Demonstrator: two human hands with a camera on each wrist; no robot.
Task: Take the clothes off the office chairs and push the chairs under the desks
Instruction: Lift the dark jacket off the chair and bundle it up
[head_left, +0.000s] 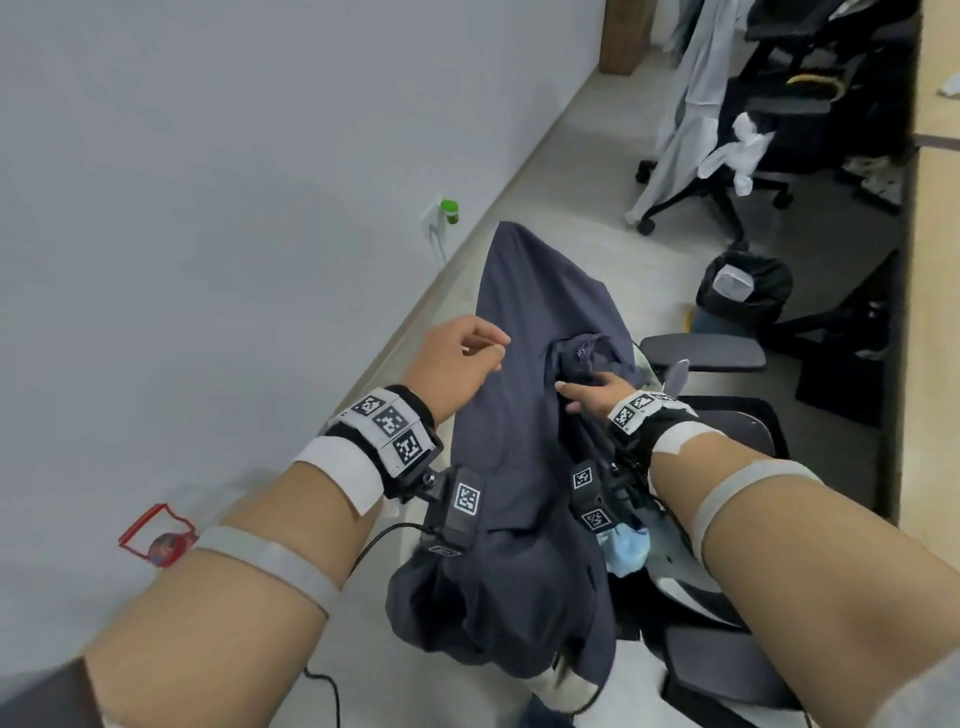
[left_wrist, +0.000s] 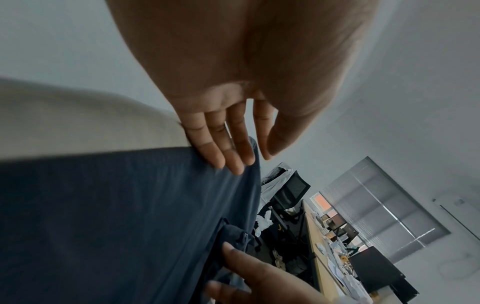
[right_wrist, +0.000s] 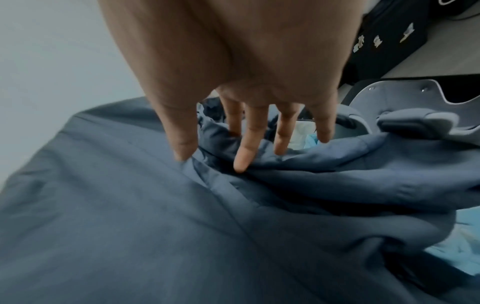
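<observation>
Left hand (head_left: 457, 358) flat | right hand (head_left: 592, 392) flat | on creased navy garment (head_left: 524, 467)

The head view looks steeply down over both forearms at the navy garment (head_left: 524, 467) beside the wall. Each wrist view sits very close behind its palm, facing along the fingers. All three share that garment; the left wrist view also catches the right hand (left_wrist: 259, 277).
</observation>
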